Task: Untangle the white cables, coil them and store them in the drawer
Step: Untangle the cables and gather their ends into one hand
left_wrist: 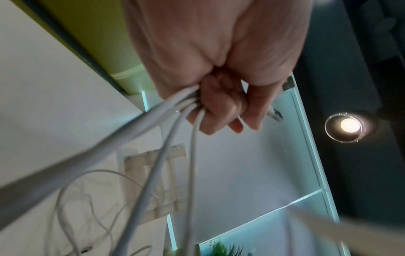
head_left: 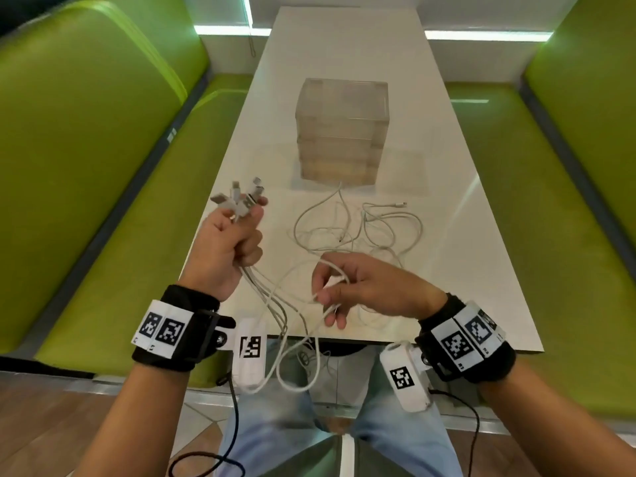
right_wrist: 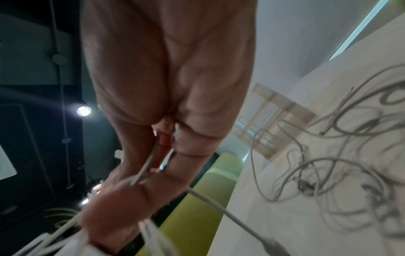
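Note:
Several white cables (head_left: pixel 358 228) lie tangled on the white table (head_left: pixel 344 63) in front of a clear drawer box (head_left: pixel 340 132). My left hand (head_left: pixel 230 242) is raised above the table's near left corner, fist closed round a bunch of cable ends, and their plugs (head_left: pixel 241 197) stick up past my fingers. The gripped strands (left_wrist: pixel 171 131) run down from the fist (left_wrist: pixel 219 107). My right hand (head_left: pixel 347 287) pinches one white strand (head_left: pixel 330 301) near the table's front edge; that cable (right_wrist: pixel 144 168) runs along my fingers. Loops hang below the table edge over my lap.
Green padded benches (head_left: pixel 103 166) flank the table on both sides (head_left: pixel 568 201). The drawer box (right_wrist: pixel 276 119) stands mid-table with its drawers shut. Black wrist-camera leads (head_left: pixel 234 425) dangle below my forearms.

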`<action>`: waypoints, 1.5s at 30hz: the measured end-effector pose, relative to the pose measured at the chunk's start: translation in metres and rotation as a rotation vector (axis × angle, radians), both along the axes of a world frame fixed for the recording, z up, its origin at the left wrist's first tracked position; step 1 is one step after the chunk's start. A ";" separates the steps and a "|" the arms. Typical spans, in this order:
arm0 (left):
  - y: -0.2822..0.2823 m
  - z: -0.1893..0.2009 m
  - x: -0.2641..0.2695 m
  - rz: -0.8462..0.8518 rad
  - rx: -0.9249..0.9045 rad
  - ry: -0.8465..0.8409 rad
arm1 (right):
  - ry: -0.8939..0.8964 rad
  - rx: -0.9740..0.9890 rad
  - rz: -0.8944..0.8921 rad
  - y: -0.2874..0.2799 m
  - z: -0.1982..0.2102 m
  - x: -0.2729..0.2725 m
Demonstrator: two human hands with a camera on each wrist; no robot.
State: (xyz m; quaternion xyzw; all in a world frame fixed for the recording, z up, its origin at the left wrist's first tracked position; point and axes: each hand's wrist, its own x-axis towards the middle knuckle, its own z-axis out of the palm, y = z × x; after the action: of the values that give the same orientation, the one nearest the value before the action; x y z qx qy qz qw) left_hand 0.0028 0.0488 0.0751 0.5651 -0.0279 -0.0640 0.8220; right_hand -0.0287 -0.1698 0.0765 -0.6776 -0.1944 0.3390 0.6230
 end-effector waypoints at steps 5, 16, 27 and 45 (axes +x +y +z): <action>0.002 0.005 0.003 0.112 -0.023 -0.005 | -0.022 -0.254 0.119 0.014 -0.026 -0.025; 0.000 0.007 -0.001 0.108 -0.023 -0.002 | -0.224 -0.619 0.366 -0.001 -0.062 -0.044; -0.007 0.008 -0.001 0.095 -0.022 -0.022 | -0.434 -0.966 0.063 -0.013 -0.076 -0.029; -0.031 -0.008 -0.008 -0.019 -0.058 0.108 | -0.387 -1.142 -0.299 -0.028 -0.084 -0.008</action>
State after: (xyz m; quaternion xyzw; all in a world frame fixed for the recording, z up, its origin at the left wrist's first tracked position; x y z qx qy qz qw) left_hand -0.0053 0.0183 0.0670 0.5364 0.0092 -0.1014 0.8378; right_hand -0.0370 -0.1976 -0.0070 -0.9730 0.0052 0.1698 0.1564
